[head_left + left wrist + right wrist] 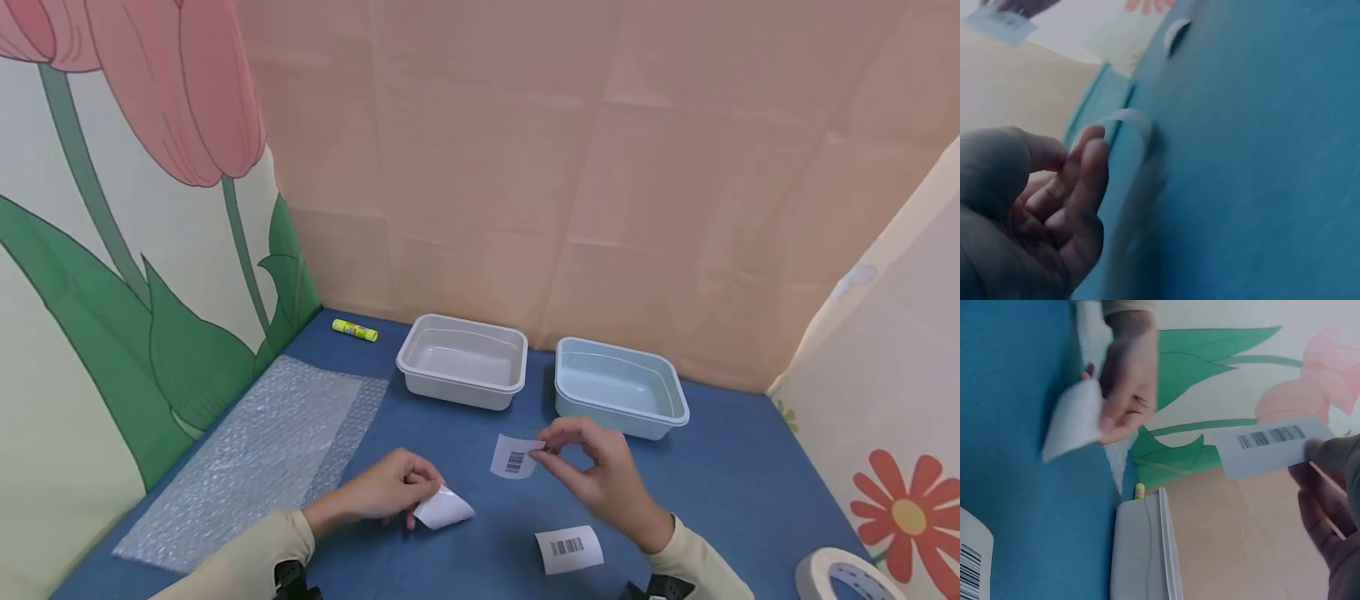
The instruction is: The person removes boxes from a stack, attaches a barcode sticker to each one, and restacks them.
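Observation:
My right hand (pixel 603 475) pinches a white barcode label (pixel 514 460) by its edge, above the blue tabletop. In the right wrist view that label (pixel 1260 447) hangs from thumb and fingertips, its printed bars showing. Lower and further left, my left hand (pixel 390 485) pinches a curled piece of white paper (pixel 446 508); no print shows on it. The left wrist view has this paper edge-on beyond the fingertips (pixel 1092 164), partly hidden and blurred. A second barcode label (pixel 570 550) lies on the table below my right hand, slightly curled.
A grey bin (pixel 461 392) and a light blue bin (pixel 622 422) stand at the back of the blue table. Bubble wrap (pixel 247 450) lies flat on the left, with a yellow glue stick (pixel 355 330) behind it. A white tape roll (pixel 813 575) sits front right.

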{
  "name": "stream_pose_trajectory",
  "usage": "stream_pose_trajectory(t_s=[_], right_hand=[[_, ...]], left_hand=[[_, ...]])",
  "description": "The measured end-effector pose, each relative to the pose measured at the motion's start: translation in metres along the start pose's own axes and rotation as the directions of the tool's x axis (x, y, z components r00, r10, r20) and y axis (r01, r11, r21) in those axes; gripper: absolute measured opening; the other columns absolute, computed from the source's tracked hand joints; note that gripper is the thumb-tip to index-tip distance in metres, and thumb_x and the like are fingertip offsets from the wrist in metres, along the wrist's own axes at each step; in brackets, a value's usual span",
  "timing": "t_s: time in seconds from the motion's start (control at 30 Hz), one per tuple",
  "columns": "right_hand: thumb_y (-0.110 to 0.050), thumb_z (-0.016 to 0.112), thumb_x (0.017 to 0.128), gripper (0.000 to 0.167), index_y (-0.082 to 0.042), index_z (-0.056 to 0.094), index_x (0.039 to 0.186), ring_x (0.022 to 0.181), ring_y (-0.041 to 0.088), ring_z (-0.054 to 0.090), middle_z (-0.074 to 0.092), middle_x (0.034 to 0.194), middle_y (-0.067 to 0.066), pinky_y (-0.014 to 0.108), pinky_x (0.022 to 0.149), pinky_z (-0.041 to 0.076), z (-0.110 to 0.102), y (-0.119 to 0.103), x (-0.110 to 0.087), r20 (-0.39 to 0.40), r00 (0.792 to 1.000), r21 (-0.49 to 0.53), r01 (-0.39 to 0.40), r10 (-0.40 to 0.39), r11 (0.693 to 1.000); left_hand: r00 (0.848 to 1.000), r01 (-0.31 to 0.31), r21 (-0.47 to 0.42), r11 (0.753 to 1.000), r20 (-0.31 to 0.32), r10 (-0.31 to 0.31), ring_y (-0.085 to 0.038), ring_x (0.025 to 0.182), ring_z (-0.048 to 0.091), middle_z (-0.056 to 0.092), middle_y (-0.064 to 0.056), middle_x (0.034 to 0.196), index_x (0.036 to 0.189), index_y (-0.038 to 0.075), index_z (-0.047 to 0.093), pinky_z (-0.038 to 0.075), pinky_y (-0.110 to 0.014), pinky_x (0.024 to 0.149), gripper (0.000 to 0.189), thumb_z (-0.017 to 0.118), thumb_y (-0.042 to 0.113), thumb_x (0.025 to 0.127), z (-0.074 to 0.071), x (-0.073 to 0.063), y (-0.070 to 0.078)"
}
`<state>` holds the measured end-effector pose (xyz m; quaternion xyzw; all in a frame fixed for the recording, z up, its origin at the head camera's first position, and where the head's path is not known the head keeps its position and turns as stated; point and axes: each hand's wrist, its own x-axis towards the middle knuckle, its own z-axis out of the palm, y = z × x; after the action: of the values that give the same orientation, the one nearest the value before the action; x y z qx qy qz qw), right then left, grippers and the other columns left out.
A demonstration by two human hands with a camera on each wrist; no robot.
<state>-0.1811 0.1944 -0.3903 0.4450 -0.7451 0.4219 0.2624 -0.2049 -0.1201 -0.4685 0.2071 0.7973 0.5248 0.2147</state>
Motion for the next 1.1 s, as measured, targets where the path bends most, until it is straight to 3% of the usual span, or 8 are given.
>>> stream_pose_trajectory(t_s=[0.13, 0.27, 0.47, 0.6, 0.77, 0.97, 1.03, 1.1], right_hand=[[0.007, 0.082, 0.080, 0.039, -0.009, 0.069, 0.113, 0.076, 0.010, 0.070, 0.077, 0.094, 0.006, 0.020, 0.071, 0.059, -0.001, 0.002, 0.000, 0.015, 0.992, -0.014, -0.126, 0.127, 0.992], [0.004, 0.080, 0.084, 0.035, -0.012, 0.071, 0.114, 0.080, 0.008, 0.069, 0.077, 0.099, 0.002, 0.024, 0.073, 0.060, 0.001, 0.004, -0.001, 0.052, 0.976, -0.017, -0.210, 0.211, 0.977], [0.003, 0.078, 0.087, 0.035, -0.016, 0.070, 0.115, 0.084, 0.007, 0.067, 0.074, 0.106, 0.001, 0.025, 0.073, 0.060, 0.005, 0.008, -0.002, 0.114, 0.971, -0.004, -0.213, 0.213, 0.977], [0.004, 0.076, 0.089, 0.036, -0.015, 0.069, 0.118, 0.083, 0.006, 0.067, 0.073, 0.105, 0.001, 0.025, 0.073, 0.060, 0.008, 0.013, -0.002, 0.153, 0.973, -0.011, -0.171, 0.171, 0.985], [0.004, 0.078, 0.087, 0.039, -0.014, 0.070, 0.121, 0.085, 0.004, 0.066, 0.074, 0.107, -0.002, 0.027, 0.075, 0.060, 0.013, 0.018, 0.004, 0.211, 0.967, -0.113, -0.124, 0.146, 0.986], [0.000, 0.079, 0.087, 0.043, -0.008, 0.066, 0.128, 0.087, 0.008, 0.072, 0.077, 0.108, 0.002, 0.027, 0.078, 0.061, 0.030, 0.021, 0.016, 0.271, 0.954, -0.144, -0.088, 0.125, 0.986], [-0.005, 0.080, 0.088, 0.047, -0.008, 0.063, 0.131, 0.088, 0.011, 0.074, 0.078, 0.109, 0.003, 0.029, 0.079, 0.062, 0.034, 0.022, 0.018, 0.275, 0.946, -0.145, -0.136, 0.173, 0.980], [-0.012, 0.081, 0.089, 0.044, -0.010, 0.065, 0.129, 0.088, 0.010, 0.074, 0.078, 0.108, 0.002, 0.031, 0.078, 0.061, 0.036, 0.028, 0.018, 0.282, 0.927, -0.181, -0.201, 0.246, 0.963]], left_hand=[[0.991, 0.053, -0.158, 0.986, 0.129, -0.032, -0.007, 0.047, 0.058, 0.067, 0.003, 0.060, 0.115, 0.013, 0.075, 0.036, -0.019, 0.039, 0.021, 0.062, 0.024, 0.103, 0.017, -0.001, 0.002], [0.990, 0.043, -0.223, 0.974, 0.138, -0.012, -0.006, 0.043, 0.056, 0.065, 0.002, 0.058, 0.116, 0.012, 0.075, 0.035, -0.019, 0.038, 0.023, 0.063, 0.026, 0.103, 0.034, 0.002, 0.004], [0.997, -0.052, 0.120, 0.991, -0.055, 0.059, -0.004, 0.034, 0.049, 0.061, 0.004, 0.051, 0.112, 0.006, 0.077, 0.039, -0.020, 0.036, 0.021, 0.062, 0.018, 0.102, 0.044, 0.001, 0.000], [0.975, -0.028, 0.424, 0.905, -0.188, 0.118, 0.000, 0.042, 0.050, 0.062, 0.012, 0.056, 0.120, 0.005, 0.076, 0.038, -0.023, 0.037, 0.032, 0.065, 0.029, 0.101, 0.036, 0.003, 0.010], [0.893, -0.173, 0.552, 0.816, -0.261, 0.366, -0.002, 0.078, 0.059, 0.068, 0.013, 0.098, 0.136, 0.020, 0.066, 0.051, -0.026, 0.061, 0.048, 0.076, 0.040, 0.093, 0.024, 0.015, 0.039], [0.718, -0.395, 0.563, 0.726, -0.304, 0.627, -0.008, 0.090, 0.067, 0.075, 0.011, 0.101, 0.111, 0.024, 0.077, 0.056, -0.031, 0.075, 0.023, 0.082, 0.028, 0.089, 0.023, 0.025, 0.054], [0.691, -0.403, 0.542, 0.738, -0.348, 0.633, -0.005, 0.080, 0.066, 0.075, 0.012, 0.090, 0.100, 0.024, 0.080, 0.054, -0.030, 0.067, 0.011, 0.082, 0.022, 0.089, 0.019, 0.026, 0.052], [0.694, -0.413, 0.487, 0.769, -0.379, 0.612, -0.003, 0.073, 0.064, 0.077, 0.011, 0.087, 0.095, 0.024, 0.081, 0.051, -0.028, 0.061, 0.008, 0.081, 0.019, 0.089, 0.012, 0.026, 0.049]])
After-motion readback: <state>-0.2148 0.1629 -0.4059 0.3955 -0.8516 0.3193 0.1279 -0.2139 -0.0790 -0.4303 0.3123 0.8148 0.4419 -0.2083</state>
